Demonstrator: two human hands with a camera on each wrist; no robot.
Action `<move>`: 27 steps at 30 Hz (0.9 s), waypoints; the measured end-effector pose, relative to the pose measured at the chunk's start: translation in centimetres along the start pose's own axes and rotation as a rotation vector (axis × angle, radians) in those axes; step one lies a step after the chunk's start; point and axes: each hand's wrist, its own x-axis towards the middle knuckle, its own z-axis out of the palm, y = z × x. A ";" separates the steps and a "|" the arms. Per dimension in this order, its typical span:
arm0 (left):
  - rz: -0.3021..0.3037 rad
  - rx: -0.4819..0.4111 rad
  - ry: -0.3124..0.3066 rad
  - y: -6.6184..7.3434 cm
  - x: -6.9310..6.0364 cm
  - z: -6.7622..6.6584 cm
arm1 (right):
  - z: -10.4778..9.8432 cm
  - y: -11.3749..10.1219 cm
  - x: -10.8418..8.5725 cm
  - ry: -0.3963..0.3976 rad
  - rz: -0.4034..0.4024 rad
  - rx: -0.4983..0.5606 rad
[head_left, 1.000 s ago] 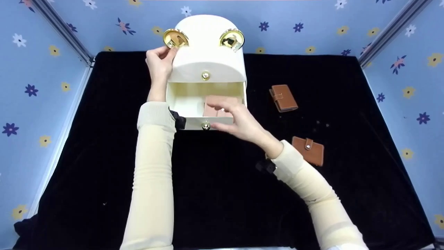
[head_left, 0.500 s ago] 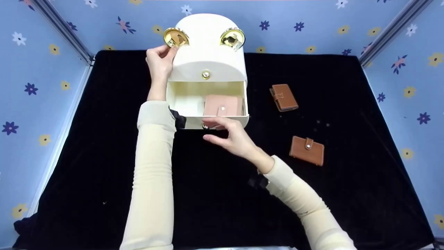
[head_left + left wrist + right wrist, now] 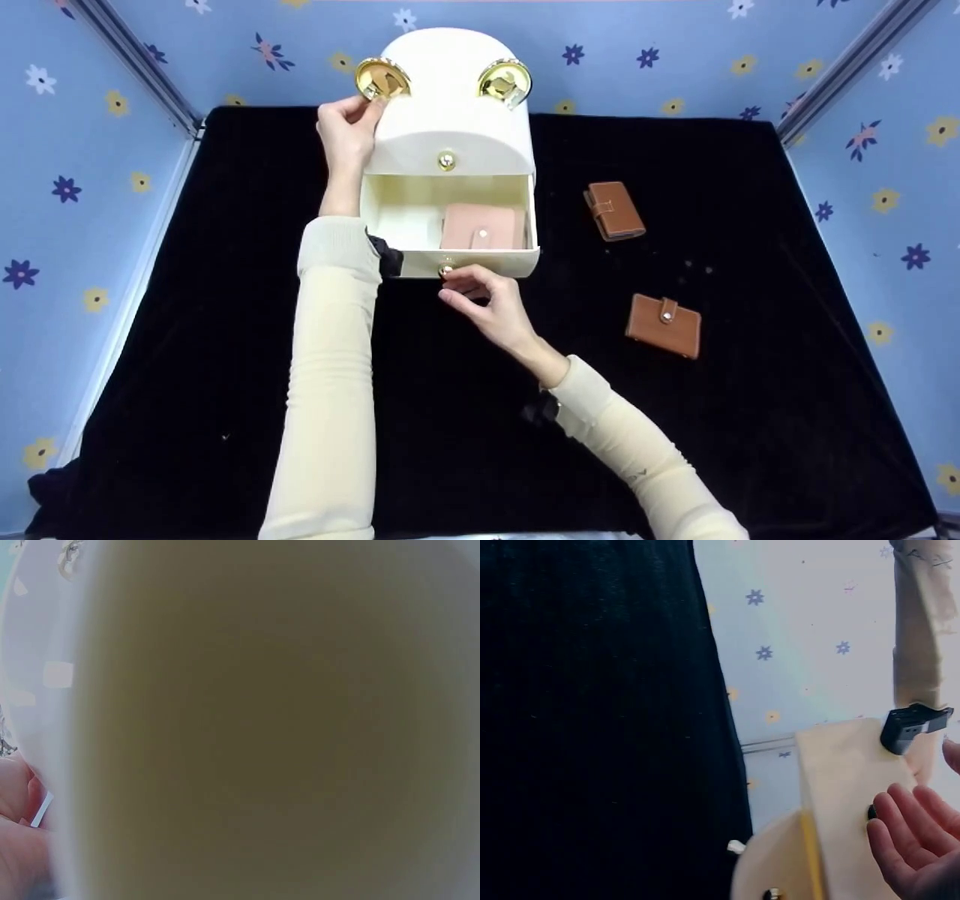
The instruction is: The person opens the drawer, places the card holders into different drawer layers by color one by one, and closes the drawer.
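Note:
A white box (image 3: 450,112) with a rounded top and gold round discs has its lower drawer (image 3: 510,262) pulled out. Inside the drawer, toward its right, lies a pink snap wallet (image 3: 480,225). My left hand (image 3: 347,139) grips the box's left side at the gold disc (image 3: 382,77), thumb on the near side. Just in front of the drawer, my right hand (image 3: 495,304) has its index finger at the gold knob (image 3: 445,271), thumb held apart below. The right wrist view shows its fingers (image 3: 907,829) relaxed beside the knob. The left wrist view is mostly blocked by a blurred pale surface.
Two brown snap wallets lie on the black cloth (image 3: 480,450) to the right: one farther back (image 3: 615,211), one nearer (image 3: 664,325). Flowered blue walls (image 3: 75,187) stand at the back and sides. The upper drawer with its gold knob (image 3: 446,160) is pushed in.
My right hand has drawn back from over the pink wallet, down and toward me to the drawer's knob. The wallet is now uncovered. My left hand keeps its hold.

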 end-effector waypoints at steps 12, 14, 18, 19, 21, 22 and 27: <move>0.010 -0.008 0.001 -0.1 0.0 0.0 | 1.0 1.3 0.0 0.101 0.118 -0.056; 0.014 -0.002 0.001 -0.1 0.0 0.0 | 1.1 1.4 0.1 0.108 0.139 -0.065; 0.013 0.000 0.001 -0.1 0.0 0.1 | 1.3 1.5 0.3 0.114 0.173 -0.085; 0.011 0.003 0.000 -0.1 0.0 0.1 | 1.3 1.6 0.4 0.115 0.178 -0.086; 0.009 0.007 0.001 -0.1 0.0 0.1 | 1.4 1.7 0.5 0.120 0.185 -0.085; 0.008 0.009 0.001 -0.1 0.0 0.1 | 1.5 1.8 0.6 0.123 0.187 -0.083; 0.006 0.018 0.004 -0.1 0.0 0.1 | 1.9 3.5 0.9 0.157 0.184 -0.036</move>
